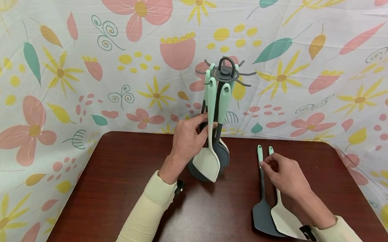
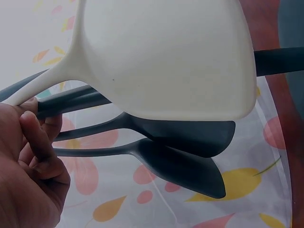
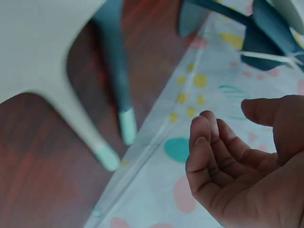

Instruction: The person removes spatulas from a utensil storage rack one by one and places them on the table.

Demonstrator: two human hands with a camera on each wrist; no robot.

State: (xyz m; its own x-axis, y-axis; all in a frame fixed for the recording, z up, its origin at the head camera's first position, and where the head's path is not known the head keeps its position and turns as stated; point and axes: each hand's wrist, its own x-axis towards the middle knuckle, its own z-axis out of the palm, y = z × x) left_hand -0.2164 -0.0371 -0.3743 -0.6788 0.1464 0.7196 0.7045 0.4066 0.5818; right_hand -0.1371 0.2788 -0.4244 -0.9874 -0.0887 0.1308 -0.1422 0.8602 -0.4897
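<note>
A dark utensil stand (image 1: 225,74) with a ring on top holds several hanging utensils with mint-green handles. In front hangs a cream turner (image 1: 207,163), with a dark grey utensil (image 1: 224,155) beside it. My left hand (image 1: 188,139) reaches behind the cream turner and grips the stand's dark pole (image 2: 280,61). On the table at right lie a dark grey turner (image 1: 266,219) and a cream turner (image 1: 286,218), overlapping at their blades. My right hand (image 1: 288,177) is over their handles, its fingers loosely curled and holding nothing (image 3: 237,166).
The dark red-brown table (image 1: 125,183) has its far edge against a floral cloth (image 1: 144,60) hung behind. Bare hooks (image 1: 247,73) stick out at the right of the stand's top. The stand's round base (image 1: 194,172) shows under the hanging blades.
</note>
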